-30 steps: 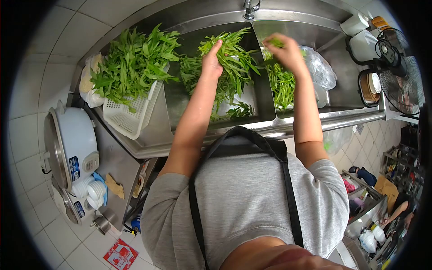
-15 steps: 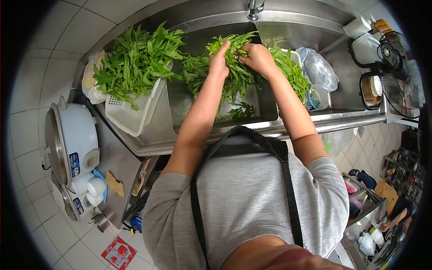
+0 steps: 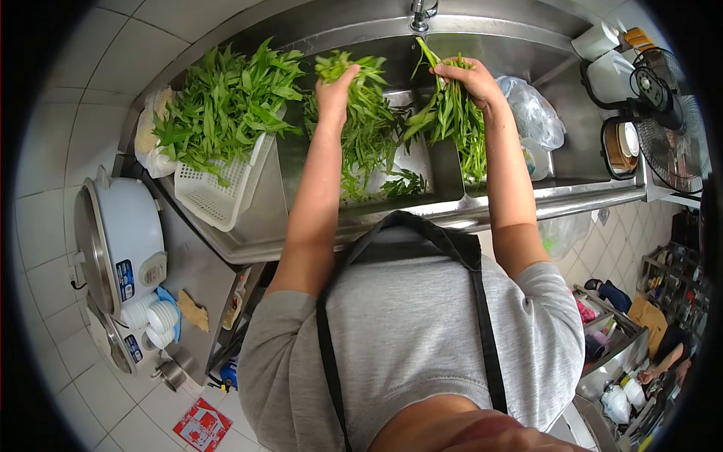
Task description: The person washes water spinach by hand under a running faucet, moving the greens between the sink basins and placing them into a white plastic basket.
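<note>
- Hands are both up over the steel sink (image 3: 542,197), seen from the head camera looking down past a grey shirt and the straps of a black apron (image 3: 459,252).
- I see the left hand (image 3: 335,89) clenched round the top of the left bunch of greens (image 3: 363,132). The stalks hang from the fist down into the left basin.
- I see the right hand (image 3: 468,79) closed on the right bunch of greens (image 3: 452,120), fingers wrapped near the upper ends. A few tips stick up above the knuckles towards the faucet (image 3: 419,11).
- That bunch hangs over the divider between the two basins and trails into the right one.
- At the hands the two bunches are apart. Lower down their leaves come near each other, and I cannot tell whether they touch.
- A few loose sprigs (image 3: 399,184) lie low in the left basin, beneath the left bunch of greens.
- To the left, a white basket (image 3: 215,197) rests tilted on the draining board, piled with a heap of greens (image 3: 222,102).
- A clear plastic bag (image 3: 533,113) sits in the right basin, just beside the right forearm.
- Further out I note a rice cooker (image 3: 120,241) on the left counter, white bowls (image 3: 154,316) stacked near it, and a fan (image 3: 669,124) at the right edge.
</note>
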The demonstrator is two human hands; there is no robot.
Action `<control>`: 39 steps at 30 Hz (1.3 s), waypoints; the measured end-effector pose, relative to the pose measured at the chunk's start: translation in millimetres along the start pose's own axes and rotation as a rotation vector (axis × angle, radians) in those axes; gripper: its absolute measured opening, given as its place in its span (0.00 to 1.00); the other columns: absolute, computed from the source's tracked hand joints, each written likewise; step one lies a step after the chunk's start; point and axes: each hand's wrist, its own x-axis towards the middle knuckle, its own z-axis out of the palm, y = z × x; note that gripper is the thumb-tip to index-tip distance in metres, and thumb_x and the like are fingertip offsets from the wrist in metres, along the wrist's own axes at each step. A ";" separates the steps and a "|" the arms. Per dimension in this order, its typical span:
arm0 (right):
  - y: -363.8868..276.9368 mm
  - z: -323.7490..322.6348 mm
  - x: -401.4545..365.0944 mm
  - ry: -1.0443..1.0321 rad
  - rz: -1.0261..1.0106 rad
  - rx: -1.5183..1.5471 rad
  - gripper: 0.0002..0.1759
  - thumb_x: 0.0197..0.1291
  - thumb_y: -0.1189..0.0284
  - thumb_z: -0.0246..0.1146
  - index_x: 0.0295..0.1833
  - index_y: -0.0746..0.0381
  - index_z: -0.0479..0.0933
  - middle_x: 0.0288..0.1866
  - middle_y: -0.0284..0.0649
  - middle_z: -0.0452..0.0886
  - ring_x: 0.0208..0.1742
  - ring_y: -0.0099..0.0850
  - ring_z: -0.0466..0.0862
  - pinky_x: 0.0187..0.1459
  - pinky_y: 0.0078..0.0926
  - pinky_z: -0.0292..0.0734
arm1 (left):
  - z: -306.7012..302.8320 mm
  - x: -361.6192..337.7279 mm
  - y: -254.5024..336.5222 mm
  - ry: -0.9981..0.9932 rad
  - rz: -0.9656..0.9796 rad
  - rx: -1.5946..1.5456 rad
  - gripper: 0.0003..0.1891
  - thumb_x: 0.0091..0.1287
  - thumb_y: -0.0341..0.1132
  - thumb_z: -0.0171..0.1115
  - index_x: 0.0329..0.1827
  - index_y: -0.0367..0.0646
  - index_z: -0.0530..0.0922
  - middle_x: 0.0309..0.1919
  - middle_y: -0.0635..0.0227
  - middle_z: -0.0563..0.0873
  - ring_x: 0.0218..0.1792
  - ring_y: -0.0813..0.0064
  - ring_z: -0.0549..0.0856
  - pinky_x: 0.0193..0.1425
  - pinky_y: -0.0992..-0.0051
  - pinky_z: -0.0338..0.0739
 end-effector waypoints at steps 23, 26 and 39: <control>42.7 18.8 33.4 0.132 -0.046 -0.203 0.11 0.46 0.69 0.62 0.33 0.65 0.78 0.25 0.36 0.79 0.26 0.25 0.77 0.32 0.22 0.71 | 42.2 -22.0 5.1 -0.210 0.013 0.296 0.10 0.50 0.32 0.68 0.33 0.38 0.81 0.31 0.71 0.83 0.31 0.81 0.80 0.39 0.79 0.73; 39.6 16.0 29.5 0.249 0.018 0.201 0.07 0.50 0.71 0.61 0.33 0.63 0.77 0.26 0.33 0.77 0.25 0.21 0.74 0.29 0.17 0.69 | 43.8 -24.3 -1.7 -0.121 0.041 0.130 0.10 0.50 0.31 0.67 0.34 0.38 0.80 0.31 0.70 0.83 0.31 0.80 0.80 0.39 0.79 0.73; -49.9 -4.4 -23.0 -0.034 -0.173 -0.972 0.20 0.49 0.63 0.64 0.44 0.64 0.76 0.33 0.40 0.81 0.32 0.27 0.77 0.40 0.27 0.71 | 81.7 -18.0 22.2 -0.563 -0.306 0.090 0.18 0.51 0.39 0.68 0.41 0.38 0.80 0.39 0.65 0.82 0.36 0.77 0.80 0.41 0.78 0.73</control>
